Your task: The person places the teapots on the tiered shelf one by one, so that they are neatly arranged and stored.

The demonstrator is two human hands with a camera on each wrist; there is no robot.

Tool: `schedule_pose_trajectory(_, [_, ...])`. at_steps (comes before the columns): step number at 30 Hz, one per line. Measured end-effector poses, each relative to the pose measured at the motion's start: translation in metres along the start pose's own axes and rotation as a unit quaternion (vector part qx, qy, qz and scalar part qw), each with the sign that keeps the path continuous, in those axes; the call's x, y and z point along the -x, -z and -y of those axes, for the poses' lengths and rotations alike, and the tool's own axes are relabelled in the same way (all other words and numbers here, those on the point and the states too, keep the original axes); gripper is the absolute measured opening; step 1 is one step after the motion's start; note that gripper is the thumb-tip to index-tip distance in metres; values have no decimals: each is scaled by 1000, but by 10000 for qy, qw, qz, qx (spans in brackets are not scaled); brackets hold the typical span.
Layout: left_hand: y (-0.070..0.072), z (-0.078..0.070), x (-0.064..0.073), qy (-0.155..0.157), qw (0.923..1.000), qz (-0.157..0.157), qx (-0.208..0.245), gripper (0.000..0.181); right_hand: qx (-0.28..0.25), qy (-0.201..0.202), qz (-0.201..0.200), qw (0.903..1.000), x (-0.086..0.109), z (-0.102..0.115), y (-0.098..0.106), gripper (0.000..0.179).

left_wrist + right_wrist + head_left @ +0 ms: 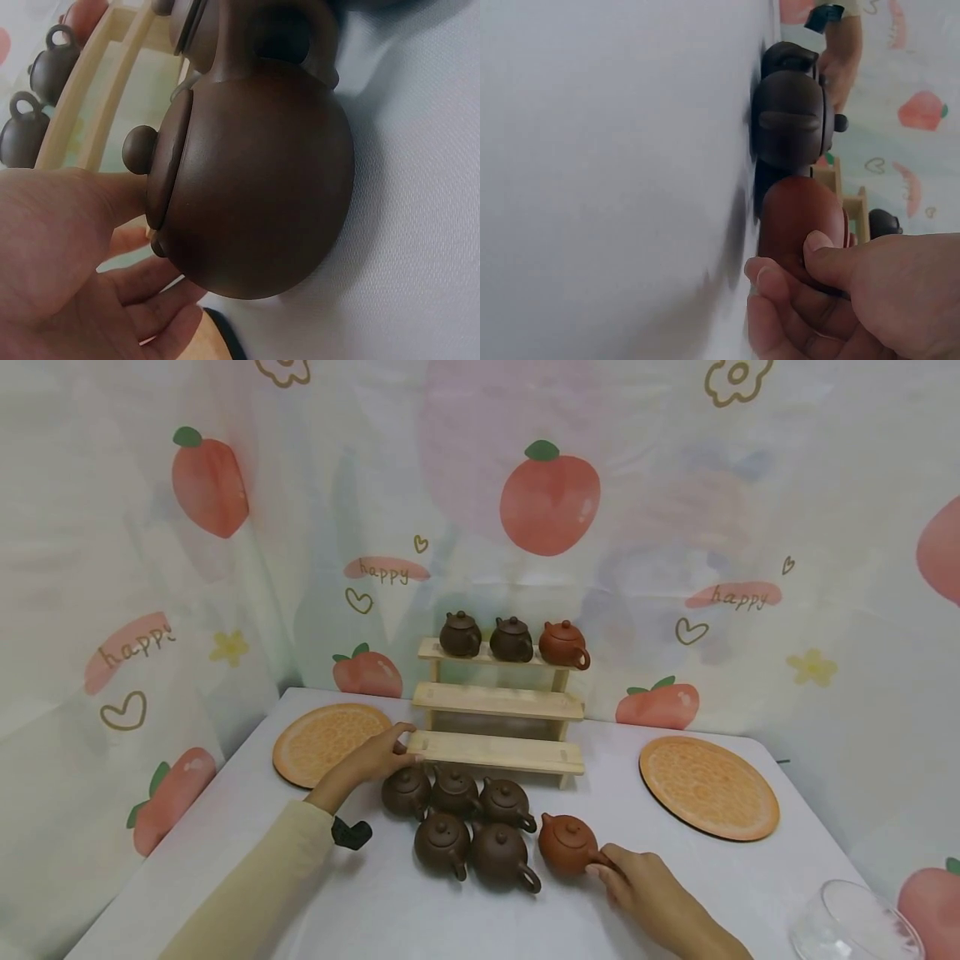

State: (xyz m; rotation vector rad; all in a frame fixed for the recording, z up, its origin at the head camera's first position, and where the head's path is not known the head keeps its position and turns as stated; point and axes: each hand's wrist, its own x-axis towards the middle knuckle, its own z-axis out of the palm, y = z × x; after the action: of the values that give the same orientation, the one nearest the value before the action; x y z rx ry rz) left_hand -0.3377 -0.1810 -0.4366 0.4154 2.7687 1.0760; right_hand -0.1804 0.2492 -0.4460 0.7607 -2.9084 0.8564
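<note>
My right hand (648, 889) pinches the handle of a reddish-brown clay teapot (567, 843), thumb on top; the teapot is low over the white table, right of a cluster of dark brown teapots (500, 853). At the left end of the lowest step of a wooden tiered stand (495, 752), my left hand (378, 756) grips the plank between thumb and fingers. One dark teapot (262, 180) fills the left wrist view and hides part of that grip. The right wrist view shows the thumb (829, 259) against the red teapot (799, 217).
On the stand's top step sit two dark teapots (461, 635) and a red one (564, 645). Round orange mats lie at left (330, 743) and right (712, 789). A clear glass bowl (858, 922) stands at the front right. A black band (351, 833) hangs by the left wrist.
</note>
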Motion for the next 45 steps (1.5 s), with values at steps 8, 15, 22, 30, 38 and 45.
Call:
schedule_pose_trajectory(8, [0, 0, 0, -9, 10000, -17, -45, 59, 107, 12, -529, 9985, -13, 1, 13, 20])
schedule_pose_trajectory(15, [0, -1, 0, 9, 10000, 21, -36, 59, 114, -128, -676, 9976, -31, 0, 31, 20])
schedule_pose_trajectory(22, [2, -1, 1, -55, 10000, 50, -23, 59, 282, -229, -865, 9956, -57, -3, 51, 21])
schedule_pose_trajectory(30, [1, 0, 0, -85, 9999, 46, -26, 59, 387, -270, -973, 9941, -92, -12, 72, 23])
schedule_pose_trajectory(38, [1, -1, 1, -110, 9999, 21, -8, 59, 418, -184, -1122, 9926, -128, -20, 82, 30])
schedule_pose_trajectory(45, [1, 0, 0, -77, 10000, 26, -53, 60, 331, -288, -976, 9943, -151, -22, 83, 26])
